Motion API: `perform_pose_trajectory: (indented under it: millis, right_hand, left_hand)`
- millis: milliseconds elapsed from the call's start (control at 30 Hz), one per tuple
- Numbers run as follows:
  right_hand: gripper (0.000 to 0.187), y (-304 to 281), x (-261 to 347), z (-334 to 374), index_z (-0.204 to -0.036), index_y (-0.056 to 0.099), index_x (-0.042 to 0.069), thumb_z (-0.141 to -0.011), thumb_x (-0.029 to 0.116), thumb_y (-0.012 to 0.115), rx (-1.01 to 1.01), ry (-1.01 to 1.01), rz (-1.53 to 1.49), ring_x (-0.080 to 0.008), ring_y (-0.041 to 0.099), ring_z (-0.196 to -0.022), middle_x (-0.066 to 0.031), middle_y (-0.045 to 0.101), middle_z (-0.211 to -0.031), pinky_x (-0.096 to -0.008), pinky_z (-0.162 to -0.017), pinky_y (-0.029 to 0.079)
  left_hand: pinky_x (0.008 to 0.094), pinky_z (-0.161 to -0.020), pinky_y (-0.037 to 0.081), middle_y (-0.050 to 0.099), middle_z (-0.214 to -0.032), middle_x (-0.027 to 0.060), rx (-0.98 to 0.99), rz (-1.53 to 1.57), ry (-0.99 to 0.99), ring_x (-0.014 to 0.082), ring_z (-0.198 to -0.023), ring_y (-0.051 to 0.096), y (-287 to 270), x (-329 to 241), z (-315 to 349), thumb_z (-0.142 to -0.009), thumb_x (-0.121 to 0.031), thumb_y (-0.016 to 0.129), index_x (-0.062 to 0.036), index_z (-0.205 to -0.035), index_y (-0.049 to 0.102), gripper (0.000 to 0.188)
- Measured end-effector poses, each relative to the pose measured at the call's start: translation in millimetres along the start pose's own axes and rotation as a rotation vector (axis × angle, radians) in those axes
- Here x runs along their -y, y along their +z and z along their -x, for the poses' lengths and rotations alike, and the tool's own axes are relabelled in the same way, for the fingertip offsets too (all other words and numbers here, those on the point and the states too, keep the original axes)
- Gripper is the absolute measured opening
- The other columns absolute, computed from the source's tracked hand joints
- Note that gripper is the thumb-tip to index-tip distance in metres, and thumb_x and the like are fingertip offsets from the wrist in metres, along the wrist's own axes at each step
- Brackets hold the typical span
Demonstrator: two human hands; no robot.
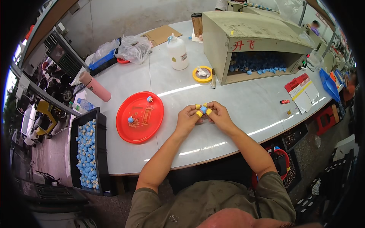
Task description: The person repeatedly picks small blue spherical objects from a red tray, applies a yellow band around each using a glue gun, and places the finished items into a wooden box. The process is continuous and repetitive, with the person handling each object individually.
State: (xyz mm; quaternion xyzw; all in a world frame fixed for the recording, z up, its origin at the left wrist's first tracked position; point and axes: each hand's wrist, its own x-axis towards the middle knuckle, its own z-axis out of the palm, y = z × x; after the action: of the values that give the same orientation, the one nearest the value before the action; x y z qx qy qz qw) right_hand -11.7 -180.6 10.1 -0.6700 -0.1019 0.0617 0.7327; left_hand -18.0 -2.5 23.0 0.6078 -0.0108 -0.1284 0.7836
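Between my two hands, above the white table [173, 146], is a small blue rounded piece [203, 110], pinched from both sides. My left hand [187, 118] has its thumb and forefinger on the piece's left side. On the right side, my right hand [219, 117] grips it the same way. Yellow tape covers the thumb and forefinger tips of both hands. Just left of my hands lies a round red tray [140, 133]. Two small blue-and-cream pieces rest on it: one near its upper right [149, 99], one toward its left [130, 119].
A black crate [102, 133] of several blue pieces stands at the left table edge. Behind are a pink bottle [99, 89], a white squeeze bottle [177, 53] and a yellow tape roll [202, 75]. A beige open-fronted box [251, 32] holds blue pieces. Papers [302, 93] lie far right.
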Motion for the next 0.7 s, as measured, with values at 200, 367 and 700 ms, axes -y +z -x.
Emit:
perform_pose_trajectory:
  millis: [200, 367, 700]
  right_hand:
    - [0.012, -8, 4, -1, -0.104, 0.061, -0.002, -0.096, 0.006, 0.058, 0.128, 0.055, 0.184, -0.0017, 0.051, -0.065, -0.0017, 0.064, -0.087, -0.0203, -0.057, 0.041]
    - [0.011, -8, 1, 2, -0.102, 0.061, -0.003, -0.092, -0.002, 0.056, 0.136, 0.031, 0.223, -0.0019, 0.052, -0.068, -0.0022, 0.064, -0.087, -0.0208, -0.058, 0.042]
    - [0.012, -6, -17, -2, -0.102, 0.06, -0.005, -0.091, -0.004, 0.055, 0.109, -0.093, 0.224, -0.0056, 0.055, -0.072, -0.0051, 0.065, -0.088, -0.023, -0.063, 0.046]
  left_hand:
    - [0.027, -0.076, 0.058, 0.07, -0.101, 0.0118, 0.049, -0.087, -0.043, 0.017, -0.092, 0.07, -11, 3, -4, -0.092, -0.005, 0.067, 0.006, -0.109, 0.064, 0.02]
    - [0.0291, -0.083, 0.06, 0.068, -0.101, 0.0174, 0.061, -0.009, -0.008, 0.0186, -0.089, 0.07, -10, 12, -6, -0.087, 0.008, 0.061, 0.0132, -0.105, 0.058, 0.019]
    - [0.0339, -0.088, 0.061, 0.067, -0.104, 0.0156, 0.059, 0.01, 0.063, 0.0193, -0.094, 0.069, -15, 32, -11, -0.09, 0.006, 0.064, 0.0079, -0.101, 0.061, 0.012]
